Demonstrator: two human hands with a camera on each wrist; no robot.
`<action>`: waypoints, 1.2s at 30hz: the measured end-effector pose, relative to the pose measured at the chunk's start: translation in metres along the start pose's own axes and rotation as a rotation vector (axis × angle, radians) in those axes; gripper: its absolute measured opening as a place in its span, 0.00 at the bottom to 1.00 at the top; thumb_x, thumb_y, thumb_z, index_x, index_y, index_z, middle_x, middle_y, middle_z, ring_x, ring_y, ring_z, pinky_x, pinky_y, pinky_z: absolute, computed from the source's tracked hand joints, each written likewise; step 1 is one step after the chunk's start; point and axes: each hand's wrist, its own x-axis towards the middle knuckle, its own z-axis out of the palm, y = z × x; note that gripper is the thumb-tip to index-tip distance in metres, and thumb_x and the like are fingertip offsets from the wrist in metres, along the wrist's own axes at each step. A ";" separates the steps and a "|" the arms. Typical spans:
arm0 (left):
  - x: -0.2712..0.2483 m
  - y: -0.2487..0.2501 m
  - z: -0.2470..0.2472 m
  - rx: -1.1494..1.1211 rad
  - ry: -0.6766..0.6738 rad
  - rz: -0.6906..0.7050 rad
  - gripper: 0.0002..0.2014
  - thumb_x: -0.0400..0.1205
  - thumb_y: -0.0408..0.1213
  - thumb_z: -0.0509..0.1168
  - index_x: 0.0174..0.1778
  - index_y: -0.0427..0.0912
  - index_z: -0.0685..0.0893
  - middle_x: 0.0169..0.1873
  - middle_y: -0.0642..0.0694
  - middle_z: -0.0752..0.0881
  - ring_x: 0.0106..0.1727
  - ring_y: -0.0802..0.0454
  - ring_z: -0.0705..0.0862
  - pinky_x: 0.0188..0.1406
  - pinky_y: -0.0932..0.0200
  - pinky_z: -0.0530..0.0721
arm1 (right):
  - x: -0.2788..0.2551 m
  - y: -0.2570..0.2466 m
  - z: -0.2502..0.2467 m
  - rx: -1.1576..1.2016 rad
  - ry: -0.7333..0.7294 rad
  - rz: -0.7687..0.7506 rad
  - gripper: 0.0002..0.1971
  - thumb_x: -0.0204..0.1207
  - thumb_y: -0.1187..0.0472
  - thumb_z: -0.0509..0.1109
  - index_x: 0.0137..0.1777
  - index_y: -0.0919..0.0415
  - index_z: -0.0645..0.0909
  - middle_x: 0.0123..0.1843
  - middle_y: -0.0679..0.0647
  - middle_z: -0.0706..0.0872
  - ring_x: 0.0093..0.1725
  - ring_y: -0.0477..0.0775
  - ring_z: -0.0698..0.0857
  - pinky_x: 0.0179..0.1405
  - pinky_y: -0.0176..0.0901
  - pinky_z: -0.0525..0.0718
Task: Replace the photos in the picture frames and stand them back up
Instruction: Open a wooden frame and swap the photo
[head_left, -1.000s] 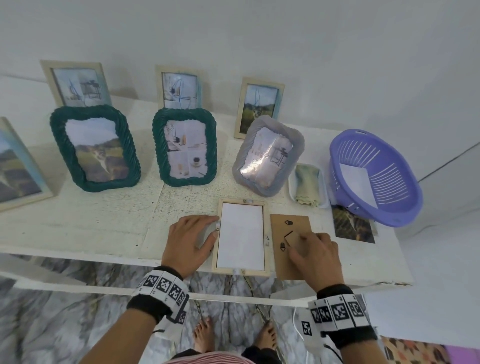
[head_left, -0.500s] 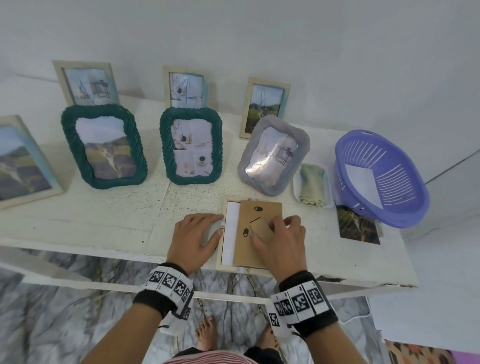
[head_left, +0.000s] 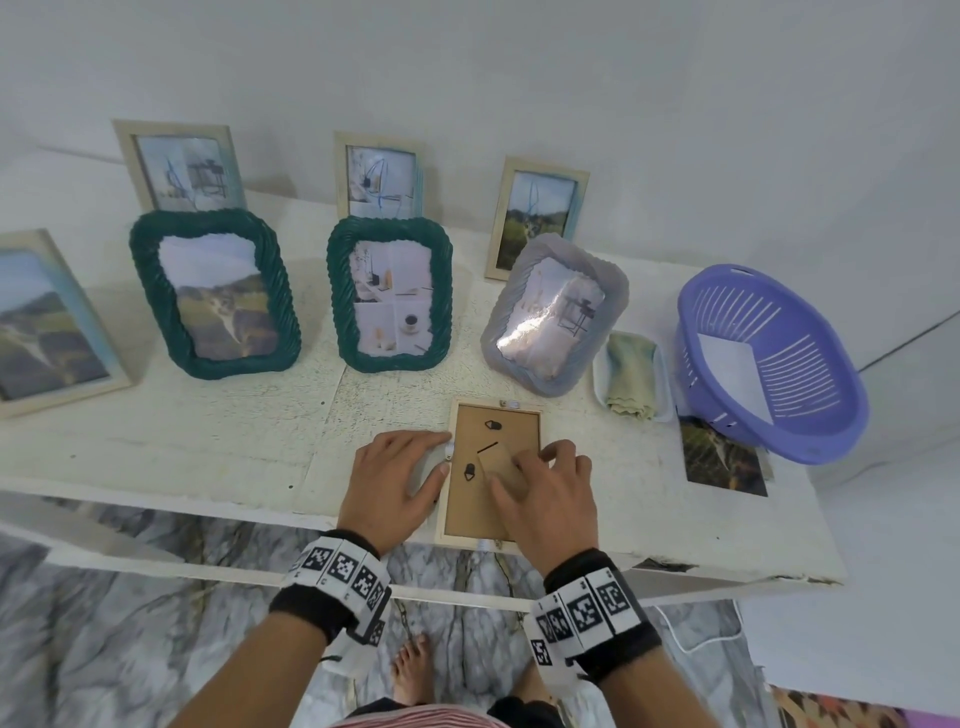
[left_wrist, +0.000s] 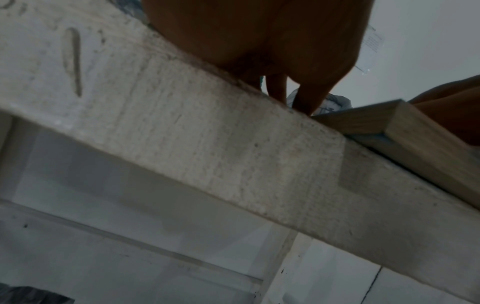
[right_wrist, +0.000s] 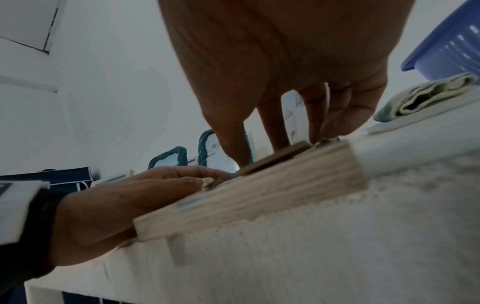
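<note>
Both hands work at a pale wooden frame (head_left: 448, 483) that lies face down at the front edge of the white table (head_left: 208, 441), its near end overhanging that edge slightly. Flat on the table, the left hand (head_left: 395, 478) has its fingers straight and its fingertips against the frame's left side. From above, the right hand (head_left: 550, 499) presses with extended fingers on the brown backing board (head_left: 493, 415), which sits inside the frame; the right wrist view shows its fingertips (right_wrist: 280, 142) down on the board's folded stand. Two small black hangers show on the board.

Behind the frame stand two green woven frames (head_left: 215, 291) and (head_left: 389, 296) side by side, and a grey woven frame (head_left: 556, 312) tilted back, to their right. Three wooden frames stand along the back edge, and a larger one stands at the left edge. Toward the right edge sits a purple basket (head_left: 779, 415) with a white sheet inside; a folded cloth (head_left: 631, 374) in a small tray lies just to its left, and a loose landscape photo (head_left: 722, 457) lies flat in front of it, partly under its rim.
</note>
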 end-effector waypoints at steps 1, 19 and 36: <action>0.000 0.000 0.000 -0.001 0.003 0.000 0.20 0.82 0.57 0.55 0.68 0.60 0.80 0.62 0.63 0.83 0.65 0.59 0.74 0.59 0.58 0.66 | 0.000 0.005 0.000 0.025 0.001 -0.016 0.17 0.73 0.44 0.71 0.48 0.58 0.86 0.51 0.59 0.77 0.50 0.61 0.74 0.45 0.53 0.82; 0.000 0.006 -0.002 0.023 -0.026 -0.027 0.26 0.77 0.65 0.57 0.69 0.60 0.79 0.63 0.63 0.79 0.66 0.60 0.71 0.62 0.59 0.63 | 0.023 0.071 -0.025 0.474 -0.386 -0.006 0.10 0.75 0.64 0.73 0.51 0.47 0.84 0.47 0.46 0.85 0.36 0.42 0.81 0.40 0.27 0.79; 0.000 0.006 0.000 -0.051 -0.017 -0.025 0.27 0.76 0.62 0.59 0.69 0.56 0.79 0.63 0.61 0.81 0.66 0.63 0.70 0.61 0.60 0.63 | 0.045 0.069 -0.017 0.239 -0.468 -0.205 0.08 0.80 0.52 0.67 0.44 0.52 0.72 0.39 0.45 0.81 0.34 0.42 0.76 0.40 0.45 0.79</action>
